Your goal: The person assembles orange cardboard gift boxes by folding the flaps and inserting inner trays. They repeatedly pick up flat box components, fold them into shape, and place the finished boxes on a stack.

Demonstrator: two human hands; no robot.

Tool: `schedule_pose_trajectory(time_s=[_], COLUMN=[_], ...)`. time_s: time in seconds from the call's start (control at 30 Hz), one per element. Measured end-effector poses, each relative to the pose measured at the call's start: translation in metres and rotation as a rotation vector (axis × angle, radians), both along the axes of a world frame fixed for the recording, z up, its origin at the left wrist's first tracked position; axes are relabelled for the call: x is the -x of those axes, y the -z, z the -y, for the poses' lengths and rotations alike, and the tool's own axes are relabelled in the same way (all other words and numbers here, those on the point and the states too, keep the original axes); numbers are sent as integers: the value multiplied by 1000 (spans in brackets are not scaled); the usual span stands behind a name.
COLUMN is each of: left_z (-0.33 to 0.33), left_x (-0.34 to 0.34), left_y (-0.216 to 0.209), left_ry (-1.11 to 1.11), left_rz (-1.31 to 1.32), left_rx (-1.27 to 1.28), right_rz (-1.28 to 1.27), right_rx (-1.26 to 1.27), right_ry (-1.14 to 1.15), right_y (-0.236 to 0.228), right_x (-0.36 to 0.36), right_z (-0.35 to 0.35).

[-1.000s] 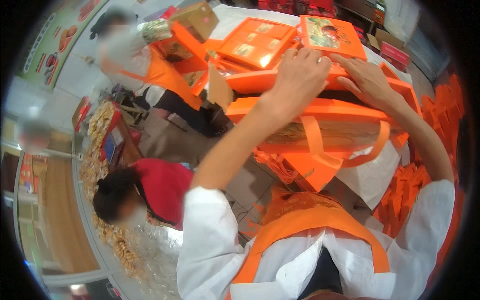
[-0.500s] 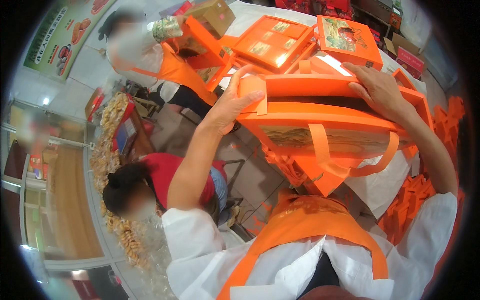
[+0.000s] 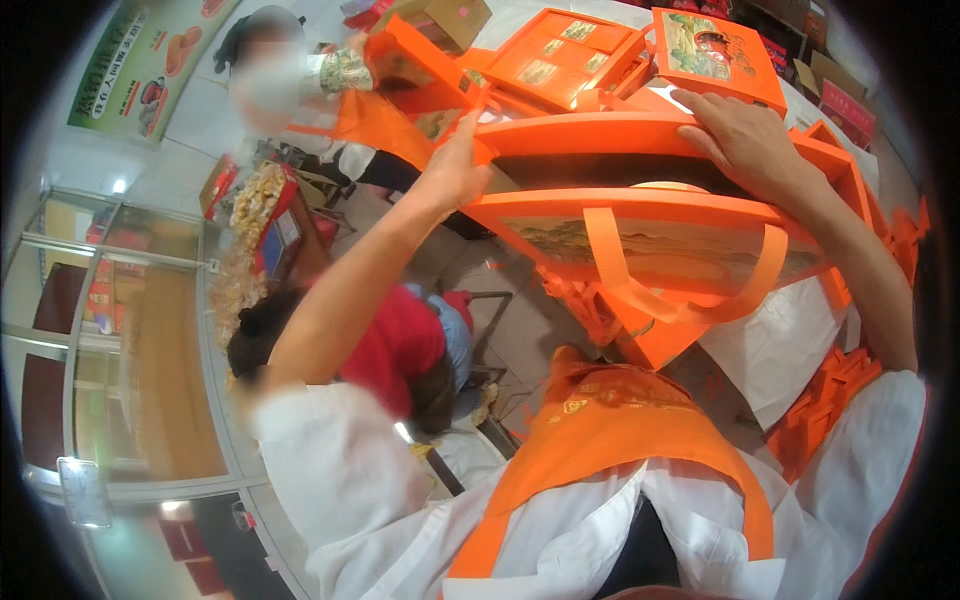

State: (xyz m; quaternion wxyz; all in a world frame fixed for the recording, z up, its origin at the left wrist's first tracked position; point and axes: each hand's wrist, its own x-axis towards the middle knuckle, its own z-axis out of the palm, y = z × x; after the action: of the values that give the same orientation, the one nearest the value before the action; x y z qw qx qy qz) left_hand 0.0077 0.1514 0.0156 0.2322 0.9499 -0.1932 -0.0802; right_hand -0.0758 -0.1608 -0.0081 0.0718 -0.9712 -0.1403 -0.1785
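In front of me an orange gift bag with stiff walls stands with its mouth open. A landscape print covers its near side, where an orange ribbon handle hangs down. Its inside is dark, and a pale curved edge shows just behind the near rim. My left hand grips the bag's left end, its fingertips partly hidden. At the right, my right hand lies over the far rim, thumb toward the opening and fingers on the outside, closed on the wall.
Beyond the bag are an orange compartmented box and an orange printed box. A co-worker in an orange apron handles another orange box at the far left. Nearer left sits a person in red. Orange pieces are piled at the right.
My left hand has moved off the flap at the bag's left end, which no longer stands out. The bag's mouth shows wider. My right hand stays on the far rim. The view has shifted slightly.
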Motion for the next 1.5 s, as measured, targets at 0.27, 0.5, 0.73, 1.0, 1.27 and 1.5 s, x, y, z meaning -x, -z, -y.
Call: schedule_pose_trajectory(time_s=[0.27, 0.5, 0.73, 1.0, 1.27, 1.5], left_z=[10, 27, 26, 17, -14, -1], left_x=[-11, -14, -19, 4, 8, 12], left_y=[-13, -5, -7, -38, -32, -36], left_ry=[-118, -185, -322, -209, -293, -199], left_rz=[53, 272, 158, -366, -774, -614], left_rx=[-255, -663, -577, -171, -153, -334], right_rz=[107, 129, -30, 19, 110, 116], right_rx=[-29, 12, 49, 46, -25, 10], right_ry=[-66, -59, -9, -15, -121, -113], right_y=[7, 18, 8, 6, 9, 11], right_x=[0, -8, -4, -1, 1, 1], right_z=[3, 10, 7, 13, 4, 7])
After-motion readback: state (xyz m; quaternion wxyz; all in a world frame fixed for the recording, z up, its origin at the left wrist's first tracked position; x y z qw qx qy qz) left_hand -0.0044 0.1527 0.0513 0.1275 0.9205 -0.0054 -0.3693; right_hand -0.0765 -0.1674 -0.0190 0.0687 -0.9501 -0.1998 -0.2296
